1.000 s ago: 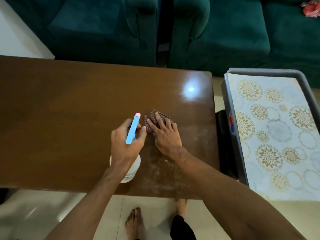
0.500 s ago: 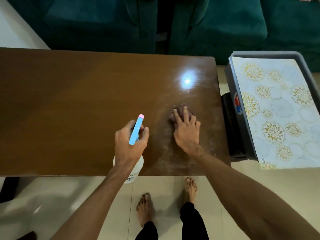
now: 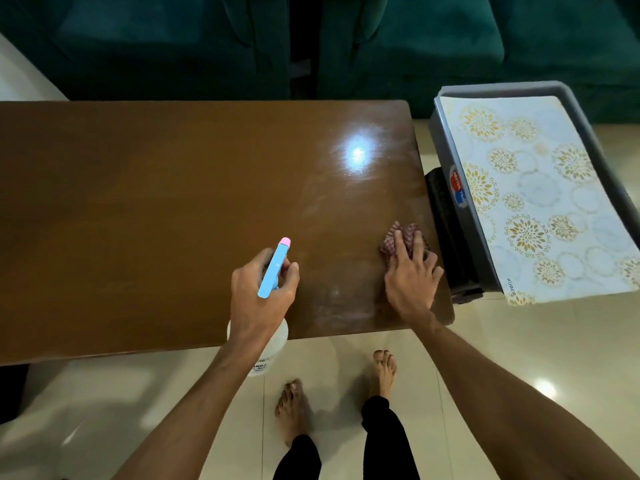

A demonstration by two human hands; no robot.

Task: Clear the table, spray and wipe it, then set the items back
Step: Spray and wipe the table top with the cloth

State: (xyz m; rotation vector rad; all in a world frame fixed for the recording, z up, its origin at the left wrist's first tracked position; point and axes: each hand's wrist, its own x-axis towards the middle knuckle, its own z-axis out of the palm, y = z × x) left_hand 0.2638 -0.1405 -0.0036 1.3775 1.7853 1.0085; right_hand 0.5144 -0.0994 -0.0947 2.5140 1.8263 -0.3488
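The brown wooden table (image 3: 156,209) fills the middle of the view, with pale smears on its right part. My left hand (image 3: 259,296) grips a spray bottle (image 3: 273,268) with a blue head, pink nozzle tip and white body, held above the table's near edge. My right hand (image 3: 410,278) presses flat on a reddish checked cloth (image 3: 403,233) near the table's right edge; most of the cloth is hidden under my fingers.
A grey tray (image 3: 460,216) lined with a floral mat (image 3: 540,199) sits right of the table, a black object (image 3: 446,230) between them. Dark green sofas (image 3: 415,46) stand behind the table. My bare feet (image 3: 382,372) stand on the pale tiled floor.
My right hand has slid the cloth rightward across the table, from the middle to near the right edge. The left hand keeps holding the spray bottle in about the same place.
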